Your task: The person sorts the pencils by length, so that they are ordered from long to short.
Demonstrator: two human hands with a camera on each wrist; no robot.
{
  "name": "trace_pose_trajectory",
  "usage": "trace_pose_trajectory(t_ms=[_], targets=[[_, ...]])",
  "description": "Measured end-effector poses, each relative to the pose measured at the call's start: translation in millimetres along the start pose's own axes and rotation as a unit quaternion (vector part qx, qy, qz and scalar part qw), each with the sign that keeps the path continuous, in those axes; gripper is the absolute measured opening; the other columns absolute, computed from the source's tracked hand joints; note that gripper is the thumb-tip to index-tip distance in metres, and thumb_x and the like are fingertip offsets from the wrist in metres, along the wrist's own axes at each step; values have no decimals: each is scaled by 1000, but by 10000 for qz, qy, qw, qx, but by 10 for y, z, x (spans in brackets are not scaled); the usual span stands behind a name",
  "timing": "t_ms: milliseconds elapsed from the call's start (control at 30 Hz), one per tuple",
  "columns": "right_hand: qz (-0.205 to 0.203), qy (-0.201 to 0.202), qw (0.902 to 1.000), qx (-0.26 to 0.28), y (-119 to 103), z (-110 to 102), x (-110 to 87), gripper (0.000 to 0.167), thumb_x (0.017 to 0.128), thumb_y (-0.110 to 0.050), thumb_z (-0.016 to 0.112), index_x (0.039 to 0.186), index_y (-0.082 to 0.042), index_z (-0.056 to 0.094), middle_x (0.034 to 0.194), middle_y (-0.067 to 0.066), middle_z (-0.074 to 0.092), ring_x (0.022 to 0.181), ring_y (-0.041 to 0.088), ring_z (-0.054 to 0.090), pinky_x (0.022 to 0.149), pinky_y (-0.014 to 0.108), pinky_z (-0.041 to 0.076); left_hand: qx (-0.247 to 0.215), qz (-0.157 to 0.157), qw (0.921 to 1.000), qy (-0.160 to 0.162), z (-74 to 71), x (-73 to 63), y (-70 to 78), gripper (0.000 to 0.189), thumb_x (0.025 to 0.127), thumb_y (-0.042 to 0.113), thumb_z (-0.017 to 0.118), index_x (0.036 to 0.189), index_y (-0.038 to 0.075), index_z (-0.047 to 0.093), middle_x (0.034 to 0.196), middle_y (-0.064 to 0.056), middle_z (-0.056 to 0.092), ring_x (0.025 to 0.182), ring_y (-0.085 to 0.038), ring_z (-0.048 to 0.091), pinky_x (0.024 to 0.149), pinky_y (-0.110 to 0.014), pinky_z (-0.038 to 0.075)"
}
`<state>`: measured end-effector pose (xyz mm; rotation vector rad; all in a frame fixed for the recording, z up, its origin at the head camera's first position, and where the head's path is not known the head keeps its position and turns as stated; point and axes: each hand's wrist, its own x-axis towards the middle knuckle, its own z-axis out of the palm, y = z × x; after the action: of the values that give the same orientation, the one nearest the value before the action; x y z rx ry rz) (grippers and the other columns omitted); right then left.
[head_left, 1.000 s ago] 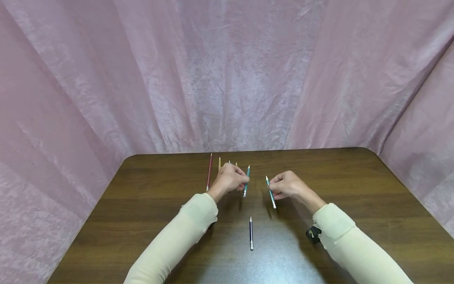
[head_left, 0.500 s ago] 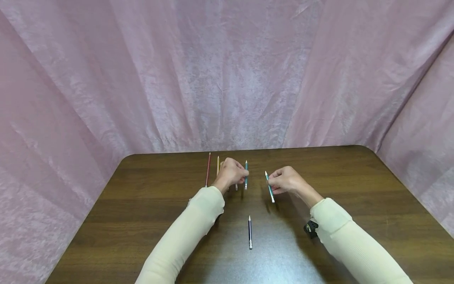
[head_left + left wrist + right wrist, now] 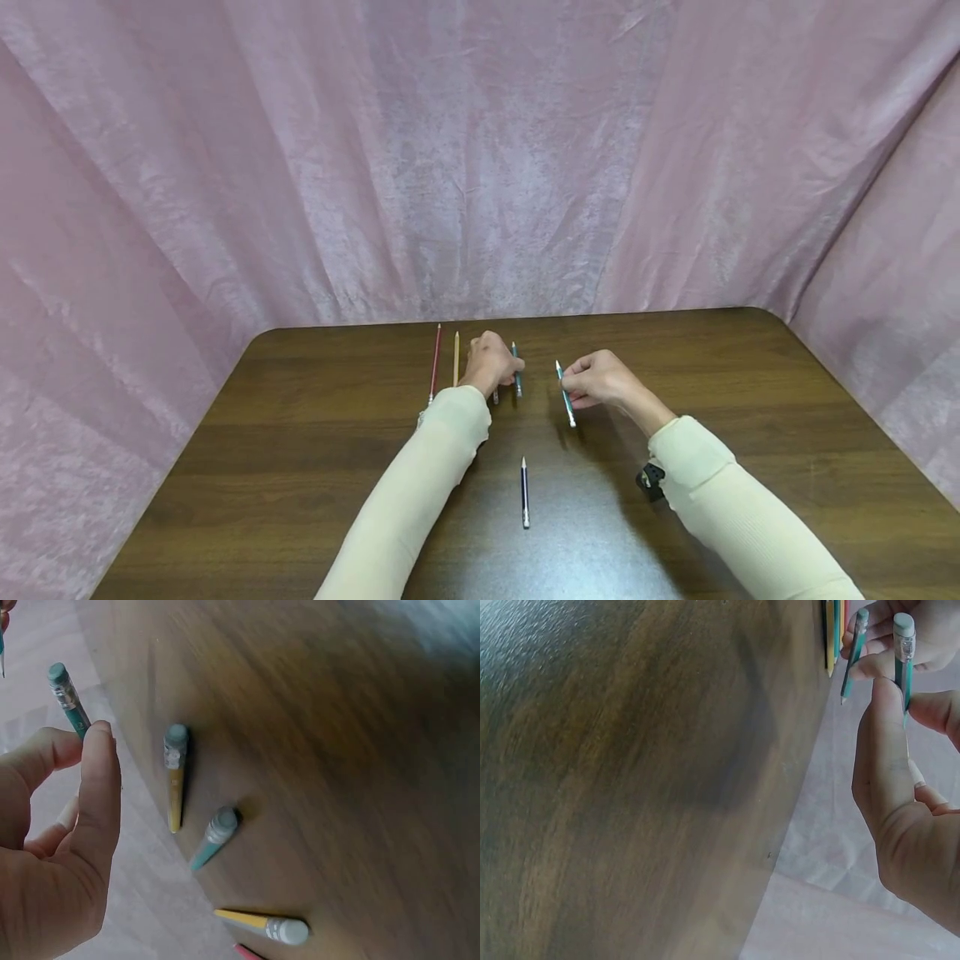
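My left hand (image 3: 491, 364) pinches a teal pencil (image 3: 517, 379) between thumb and finger, close over the far part of the table. Its eraser end points toward me. To the right, my right hand (image 3: 606, 379) pinches a second teal pencil (image 3: 566, 400), tilted, with its shadow on the wood. Left of my left hand lie a red pencil (image 3: 435, 367) and a yellow pencil (image 3: 456, 360). The left wrist view also shows another yellow pencil (image 3: 175, 784) and a teal pencil (image 3: 215, 838) on the table, mostly hidden behind my left hand in the head view.
A dark pencil (image 3: 525, 493) lies alone nearer to me, below the gap between my hands. The brown wooden table (image 3: 300, 467) ends at a pink curtain (image 3: 465, 167) behind it. A black wrist device (image 3: 651, 482) sits at my right cuff.
My left hand has moved slightly away from me and lower with its teal pencil. My right hand holds its pencil in nearly the same place. The head view has shifted a little.
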<state>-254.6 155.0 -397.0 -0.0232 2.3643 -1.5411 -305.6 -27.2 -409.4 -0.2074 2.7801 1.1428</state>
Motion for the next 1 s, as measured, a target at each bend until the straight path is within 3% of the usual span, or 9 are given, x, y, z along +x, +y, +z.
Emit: trace_pose_trajectory(t_ms=[100,233,333,467,667,867,1000], targets=[[26,-2,10000,-23,2,6,12,25,85,3,59,107,16,63,78,9,64,69,14,64,70,31,61,130,-3,9999,10,28,9,-2,21,85,13,79,70,6,66,65,-5,66,56,-15,68,56,-23,54],[51,27,10000,-46,0,11,32,24,86,2,61,106,15,64,77,8,63,69,15,64,70,31,61,415,-12,9990,153,59,32,-22,20,83,15,80,69,8,66,77,-8,62,68,-24,64,61,-26,53],[34,60,10000,-63,2,16,56,24,85,2,61,105,15,64,75,8,63,69,15,64,70,32,61,483,20,9986,232,79,46,-40,20,81,15,80,69,8,66,77,-8,64,71,-27,63,61,-27,54],[35,101,9999,-100,23,18,82,21,84,3,60,101,13,65,74,8,63,68,16,64,70,32,61,464,133,9986,203,103,50,-54,22,82,13,80,66,8,65,73,-8,66,68,-26,66,59,-28,55],[104,159,9997,-162,83,41,152,22,83,3,58,101,14,65,74,8,63,66,15,64,70,33,61,597,329,9971,332,123,42,-59,26,80,12,81,67,9,59,80,-9,60,73,-27,63,61,-30,53],[165,284,9992,-223,82,62,216,21,84,3,59,100,15,66,71,7,62,64,13,63,69,32,61,453,150,9984,306,142,58,-64,27,80,8,81,68,8,57,72,-7,61,61,-21,62,51,-25,50],[205,361,9988,-265,54,68,258,17,84,3,60,96,12,67,69,7,61,63,13,63,68,32,61,555,105,9981,265,142,71,-52,30,81,10,81,65,9,55,71,-7,59,61,-21,58,50,-25,48]])
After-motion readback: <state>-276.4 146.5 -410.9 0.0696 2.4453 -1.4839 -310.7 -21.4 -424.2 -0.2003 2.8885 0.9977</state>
